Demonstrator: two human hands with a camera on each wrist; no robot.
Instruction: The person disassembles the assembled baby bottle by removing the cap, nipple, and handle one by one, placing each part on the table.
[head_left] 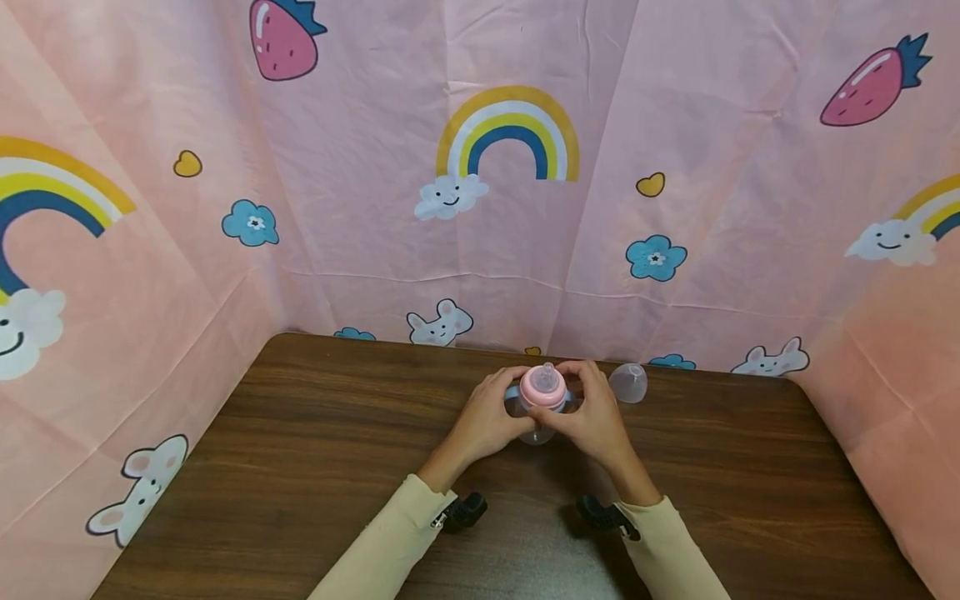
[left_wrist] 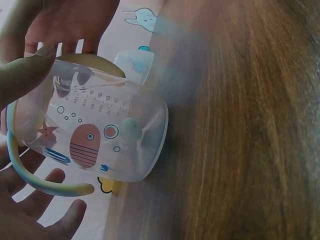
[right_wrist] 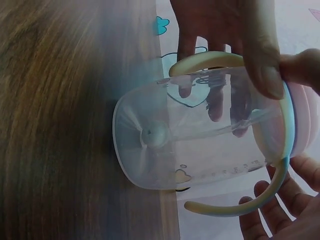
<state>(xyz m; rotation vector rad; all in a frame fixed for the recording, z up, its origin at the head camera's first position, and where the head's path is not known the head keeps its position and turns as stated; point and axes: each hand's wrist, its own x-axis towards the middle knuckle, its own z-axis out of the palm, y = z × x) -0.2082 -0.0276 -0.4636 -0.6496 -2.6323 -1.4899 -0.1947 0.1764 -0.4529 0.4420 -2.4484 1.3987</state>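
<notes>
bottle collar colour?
Pink collar on the clear bottle; shows best in the head view.

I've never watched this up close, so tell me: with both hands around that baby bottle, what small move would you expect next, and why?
Probably a small twist of the pink collar. Both the left hand and the right hand grip the clear bottle near its top, and the clear cap already lies apart on the table. Whether that twist tightens or loosens it, I cannot tell.

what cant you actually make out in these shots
- Bottle body, head view: mostly hidden by left hand and right hand.
- Clear cap, head view: too small for detail.
- Bottle's measuring marks, left wrist view: too blurred to read.
</notes>
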